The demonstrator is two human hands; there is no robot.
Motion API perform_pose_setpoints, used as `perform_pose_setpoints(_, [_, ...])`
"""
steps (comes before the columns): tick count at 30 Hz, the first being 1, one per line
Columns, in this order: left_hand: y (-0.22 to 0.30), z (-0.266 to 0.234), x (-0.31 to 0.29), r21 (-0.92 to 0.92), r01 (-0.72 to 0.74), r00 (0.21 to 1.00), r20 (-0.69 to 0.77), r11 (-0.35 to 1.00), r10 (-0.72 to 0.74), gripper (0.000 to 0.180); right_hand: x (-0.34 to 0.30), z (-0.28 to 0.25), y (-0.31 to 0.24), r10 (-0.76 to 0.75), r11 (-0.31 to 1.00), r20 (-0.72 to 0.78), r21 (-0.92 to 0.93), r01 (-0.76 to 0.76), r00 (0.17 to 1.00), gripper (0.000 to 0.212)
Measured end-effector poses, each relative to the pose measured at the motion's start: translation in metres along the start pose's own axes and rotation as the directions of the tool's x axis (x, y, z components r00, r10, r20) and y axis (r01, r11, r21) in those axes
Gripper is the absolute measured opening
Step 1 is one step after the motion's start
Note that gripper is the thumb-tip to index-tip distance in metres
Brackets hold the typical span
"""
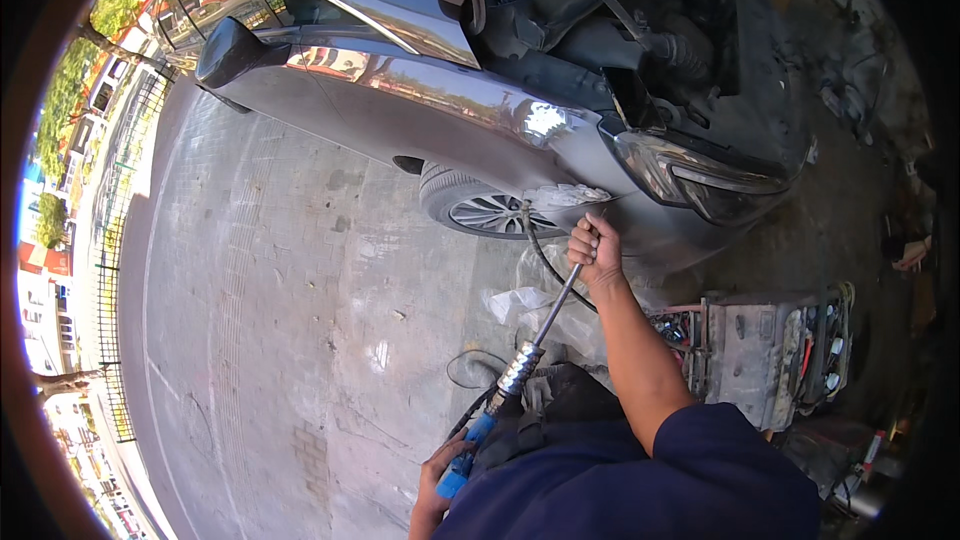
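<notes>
A slide hammer point(517, 368) with a ribbed metal weight, a thin rod and a blue handle runs slantwise from my body to the car point(420, 110). My left hand point(440, 473) is closed around the blue handle at its near end. My right hand point(596, 248) grips the far end of the rod, close to the front fender behind the wheel arch's edge. A rough, pale bare patch point(568, 196) shows on the fender just above that hand. What touches the panel at the rod's tip is hidden by my fingers.
A dark hose point(545, 258) hangs from beside the front wheel point(470, 205). Crumpled plastic sheeting point(517, 302) lies on the floor. A tool cart point(750, 355) stands to my right. At the far right edge, what looks like another person's hand point(912, 255) shows.
</notes>
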State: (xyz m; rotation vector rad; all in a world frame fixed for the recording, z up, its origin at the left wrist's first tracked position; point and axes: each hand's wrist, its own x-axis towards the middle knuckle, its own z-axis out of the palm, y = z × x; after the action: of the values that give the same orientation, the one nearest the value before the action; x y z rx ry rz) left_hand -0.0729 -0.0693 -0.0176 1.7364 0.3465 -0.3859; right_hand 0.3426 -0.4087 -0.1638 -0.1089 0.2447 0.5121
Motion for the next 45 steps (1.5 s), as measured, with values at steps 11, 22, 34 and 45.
perform_pose_setpoints(11, [-0.011, 0.012, -0.005, -0.041, 0.071, 0.997, -0.035, 0.997, -0.073, 0.044, 0.006, 0.010, 0.024, -0.178, 0.953, -0.388, -0.296, 0.061, 0.904, 0.015])
perform_pose_setpoints(22, [-0.002, 0.015, 0.003, -0.044, 0.021, 1.000, -0.016, 0.999, -0.022, 0.049, 0.015, 0.013, 0.016, -0.178, 0.954, -0.380, -0.292, 0.066, 0.908, 0.014])
perform_pose_setpoints(34, [0.001, 0.016, 0.002, -0.060, 0.073, 0.997, -0.021, 0.995, -0.075, 0.049, 0.024, 0.013, 0.023, -0.178, 0.951, -0.428, -0.306, 0.044, 0.886, 0.013])
perform_pose_setpoints(45, [-0.009, 0.014, 0.007, -0.067, 0.033, 0.999, -0.016, 0.997, -0.034, 0.050, 0.023, 0.010, 0.022, -0.181, 0.950, -0.418, -0.308, 0.049, 0.890, 0.012])
